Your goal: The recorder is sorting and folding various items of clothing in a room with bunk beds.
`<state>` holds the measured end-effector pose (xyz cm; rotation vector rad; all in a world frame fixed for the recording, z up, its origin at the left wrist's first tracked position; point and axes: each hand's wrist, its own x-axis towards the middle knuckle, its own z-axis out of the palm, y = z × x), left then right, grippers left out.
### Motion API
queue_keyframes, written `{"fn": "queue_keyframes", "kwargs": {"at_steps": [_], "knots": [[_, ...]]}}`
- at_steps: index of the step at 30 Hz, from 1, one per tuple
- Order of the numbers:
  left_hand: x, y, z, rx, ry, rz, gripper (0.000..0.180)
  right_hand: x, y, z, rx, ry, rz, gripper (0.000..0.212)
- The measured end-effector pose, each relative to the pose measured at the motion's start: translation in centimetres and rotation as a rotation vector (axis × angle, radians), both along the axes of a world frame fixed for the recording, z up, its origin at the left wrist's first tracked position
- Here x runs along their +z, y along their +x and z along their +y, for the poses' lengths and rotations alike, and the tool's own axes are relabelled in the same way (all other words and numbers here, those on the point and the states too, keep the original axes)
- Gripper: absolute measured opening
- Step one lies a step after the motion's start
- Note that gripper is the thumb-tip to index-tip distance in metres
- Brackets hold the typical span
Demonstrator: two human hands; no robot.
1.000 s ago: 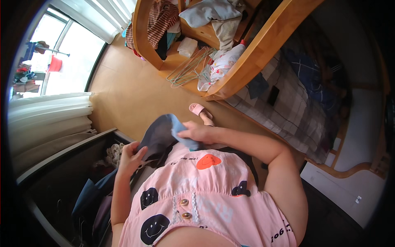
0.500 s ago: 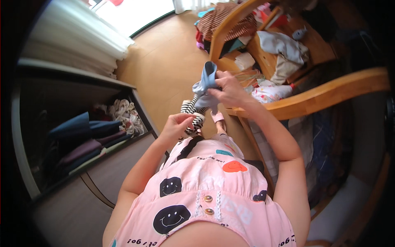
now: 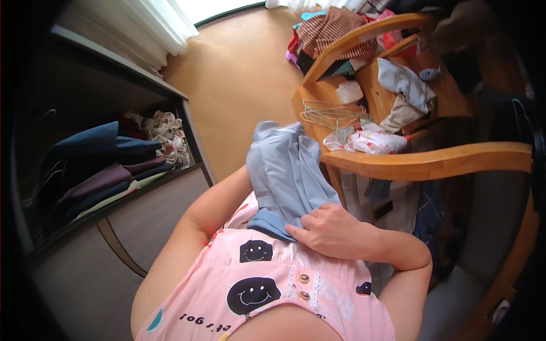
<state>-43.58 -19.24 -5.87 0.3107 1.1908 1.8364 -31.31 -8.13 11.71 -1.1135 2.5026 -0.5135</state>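
A light blue garment (image 3: 287, 170) with a darker blue band along its near edge hangs in front of my pink dress. My right hand (image 3: 327, 230) is closed on that near edge, thumb and fingers pinching the cloth. From the left, my left forearm (image 3: 213, 202) runs up to the garment and vanishes behind or inside it. The cloth bulges at its far end, where my left hand seems to be, but its fingers are hidden. Whether the garment is a top or bottoms cannot be made out.
An open cabinet (image 3: 196, 119) on the left holds folded clothes (image 3: 96, 179). On the right, a curved wooden armrest (image 3: 432, 162) borders a seat with wire hangers (image 3: 333, 113), a white patterned cloth (image 3: 378, 140) and a pale garment (image 3: 401, 79). Beyond lies a striped cloth (image 3: 333, 34) atop a clothes pile.
The light blue garment has come nearer and spread out in front of me. My right hand moved down to its near edge. My left hand went out of sight behind or inside the cloth.
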Motion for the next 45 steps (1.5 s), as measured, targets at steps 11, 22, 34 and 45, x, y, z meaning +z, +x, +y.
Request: {"fn": "queue_keyframes", "kwargs": {"at_steps": [11, 22, 34, 45], "knots": [[1.4, 2.6, -0.1, -0.195, 0.157, -0.166, 0.047, -2.9, -3.9, 5.4, -0.775, -0.339, 0.127, 0.024], [9.8, 7.2, 9.8, -1.171, -0.737, 0.943, 0.037, -11.7, 6.2, 11.1, -0.907, -1.129, -1.078, 0.054], [6.1, 15.5, 20.1, -1.398, -0.366, 0.146, 0.034, -13.1, 23.2, 25.0, -1.780, -1.530, -0.614, 0.048], [6.7, 16.9, 19.0, -0.665, -0.650, 0.015, 0.030, -33.6, 29.9, 42.2, -1.989, 0.140, -0.316, 0.074]]}}
